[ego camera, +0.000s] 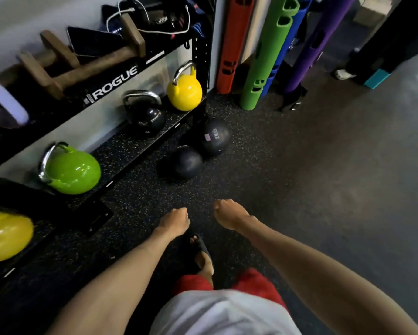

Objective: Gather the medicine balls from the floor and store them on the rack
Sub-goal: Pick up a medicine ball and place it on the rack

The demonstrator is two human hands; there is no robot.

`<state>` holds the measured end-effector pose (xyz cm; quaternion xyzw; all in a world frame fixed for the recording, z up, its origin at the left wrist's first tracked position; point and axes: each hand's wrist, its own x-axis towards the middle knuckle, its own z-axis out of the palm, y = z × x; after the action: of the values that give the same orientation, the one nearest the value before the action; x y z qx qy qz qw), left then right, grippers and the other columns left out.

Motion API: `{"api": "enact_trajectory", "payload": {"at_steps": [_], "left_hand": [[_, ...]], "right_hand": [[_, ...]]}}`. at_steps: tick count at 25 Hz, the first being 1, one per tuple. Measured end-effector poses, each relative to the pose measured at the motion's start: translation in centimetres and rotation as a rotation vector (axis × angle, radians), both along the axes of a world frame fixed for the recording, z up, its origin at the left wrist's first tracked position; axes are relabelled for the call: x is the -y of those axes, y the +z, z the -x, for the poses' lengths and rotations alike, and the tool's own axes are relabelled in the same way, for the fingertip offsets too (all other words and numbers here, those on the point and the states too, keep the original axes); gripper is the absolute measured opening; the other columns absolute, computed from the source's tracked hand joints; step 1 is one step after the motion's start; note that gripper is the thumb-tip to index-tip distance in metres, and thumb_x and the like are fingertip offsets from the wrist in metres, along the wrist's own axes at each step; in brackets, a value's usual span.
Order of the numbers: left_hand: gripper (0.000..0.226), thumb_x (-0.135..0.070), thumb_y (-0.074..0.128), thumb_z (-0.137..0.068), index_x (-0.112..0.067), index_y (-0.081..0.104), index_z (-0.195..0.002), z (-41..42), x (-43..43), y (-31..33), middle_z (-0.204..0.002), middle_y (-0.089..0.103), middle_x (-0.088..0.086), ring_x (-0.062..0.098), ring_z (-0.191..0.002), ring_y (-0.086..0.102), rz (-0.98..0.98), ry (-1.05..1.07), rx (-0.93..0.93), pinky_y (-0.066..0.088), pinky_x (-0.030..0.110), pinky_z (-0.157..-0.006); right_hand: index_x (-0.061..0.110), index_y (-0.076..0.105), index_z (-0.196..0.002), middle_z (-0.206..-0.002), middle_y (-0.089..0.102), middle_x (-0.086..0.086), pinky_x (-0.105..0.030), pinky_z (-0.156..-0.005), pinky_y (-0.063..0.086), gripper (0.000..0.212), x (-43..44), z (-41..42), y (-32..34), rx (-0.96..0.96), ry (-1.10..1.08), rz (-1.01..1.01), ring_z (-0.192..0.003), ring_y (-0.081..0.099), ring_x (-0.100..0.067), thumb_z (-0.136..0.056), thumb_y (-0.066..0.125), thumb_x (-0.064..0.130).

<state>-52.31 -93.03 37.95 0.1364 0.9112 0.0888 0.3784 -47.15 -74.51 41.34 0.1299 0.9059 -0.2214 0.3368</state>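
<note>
The rack [116,83] is a black steel frame with a cross-beam lettered ROGUE. Its lower shelf, lined with speckled rubber matting, carries a yellow kettlebell [184,93], a black kettlebell [146,117] and a green kettlebell [72,170], each glossy and round with a bare metal handle. The upper shelf holds wooden bars [82,66], dark bags and a white cord [152,30]. Both medicine balls lie on the floor [312,177] just beside the rack's right end, near each other and not on any shelf. The far ball [215,136] is matte black, spherical, and printed 2KG beside a small flag patch. The near ball [187,162] is matte black with no legible marking. The flooring is dark rubber with fine coloured flecks. Upright tubes with cut-out slots, red [232,44], green [263,56] and purple [309,52], lean against the wall beyond the rack. The left hand [175,220] and right hand [228,213] are extended toward the balls, well short of them, fingers curled into fists and gripping nothing.
</note>
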Motion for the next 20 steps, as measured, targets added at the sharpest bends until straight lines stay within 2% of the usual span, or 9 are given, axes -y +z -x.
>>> {"api": "enact_trajectory", "payload": {"at_steps": [10, 14, 17, 20], "left_hand": [[0.016, -0.025, 0.05, -0.098, -0.02, 0.063, -0.104, 10.2, -6.8, -2.9, -0.113, 0.067, 0.004, 0.026, -0.103, 0.063, -0.016, 0.237, 0.153, 0.05, 0.037, -0.087], [0.019, -0.023, 0.05, -0.099, -0.015, 0.065, -0.108, 15.4, -9.3, -6.3, -0.112, 0.066, 0.006, 0.027, -0.103, 0.062, 0.005, 0.418, 0.197, 0.049, 0.035, -0.085], [0.017, -0.022, 0.052, -0.098, -0.015, 0.065, -0.106, 19.2, -11.4, -10.2, -0.106, 0.069, 0.01, 0.027, -0.095, 0.065, 0.002, 0.617, 0.24, 0.054, 0.039, -0.086], [0.018, -0.02, 0.048, -0.101, -0.011, 0.063, -0.107, 23.2, -13.5, -15.6, -0.095, 0.069, 0.013, 0.03, -0.084, 0.068, -0.068, 0.878, 0.3, 0.057, 0.04, -0.078]], "right_hand": [[0.009, 0.063, -0.107, -0.11, 0.067, -0.015, -0.043, -0.088, 0.053, 0.025, -7.8, 14.2, -5.1, 0.177, 0.153, 0.036, -0.099, 0.064, -0.033, -0.1, 0.042, 0.022], [0.002, 0.061, -0.122, -0.125, 0.061, -0.021, -0.046, -0.098, 0.046, 0.032, -11.1, 22.3, -8.8, 0.206, 0.231, 0.048, -0.118, 0.056, -0.041, -0.102, 0.041, 0.017], [0.001, 0.061, -0.122, -0.124, 0.059, -0.022, -0.045, -0.095, 0.046, 0.035, -13.3, 28.5, -12.9, 0.209, 0.323, 0.067, -0.116, 0.056, -0.042, -0.102, 0.038, 0.017], [0.003, 0.061, -0.121, -0.123, 0.06, -0.021, -0.044, -0.092, 0.049, 0.035, -15.0, 33.6, -19.7, 0.271, 0.415, 0.107, -0.114, 0.058, -0.041, -0.098, 0.038, 0.018]]}}
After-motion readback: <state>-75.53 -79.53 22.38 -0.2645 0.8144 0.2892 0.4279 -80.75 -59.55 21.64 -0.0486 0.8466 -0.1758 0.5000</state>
